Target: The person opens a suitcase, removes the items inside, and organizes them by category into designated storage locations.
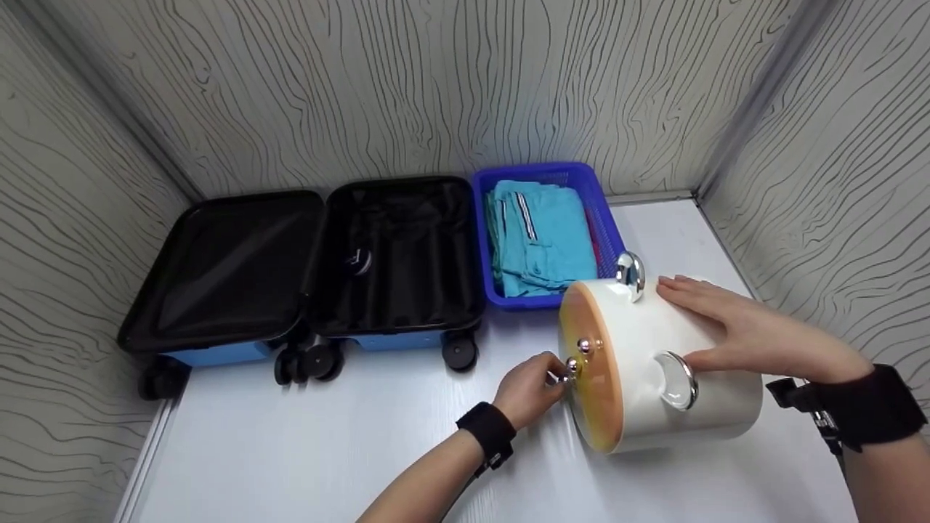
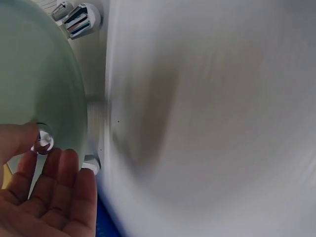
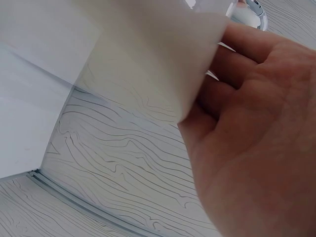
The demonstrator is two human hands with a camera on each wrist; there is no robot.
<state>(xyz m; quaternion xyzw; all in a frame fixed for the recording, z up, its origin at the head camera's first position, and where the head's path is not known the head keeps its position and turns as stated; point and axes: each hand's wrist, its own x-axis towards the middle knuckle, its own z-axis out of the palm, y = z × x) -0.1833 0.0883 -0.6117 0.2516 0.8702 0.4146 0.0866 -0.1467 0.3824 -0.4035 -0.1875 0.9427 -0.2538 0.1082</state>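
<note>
A white drum-shaped container (image 1: 654, 421) with chrome side handles (image 1: 679, 380) lies tipped on its side, its round amber-rimmed front (image 1: 607, 392) facing left. My left hand (image 1: 529, 388) pinches a small chrome knob (image 2: 44, 139) on that front between thumb and fingertips; the other fingers stay loosely extended in the left wrist view. On the container's side rests my right hand (image 1: 755, 330), fingers spread nearly straight along the top and thumb beside the nearer handle. In the right wrist view the wall (image 3: 168, 59) hides its fingertips.
An open suitcase (image 1: 407, 254) with black lining and wheels lies at the left back, a small dark item (image 1: 359, 261) inside it. Beside it stands a blue basket (image 1: 603, 211) holding folded turquoise clothes (image 1: 548, 240). Patterned walls (image 1: 407, 87) enclose the white table (image 1: 305, 450).
</note>
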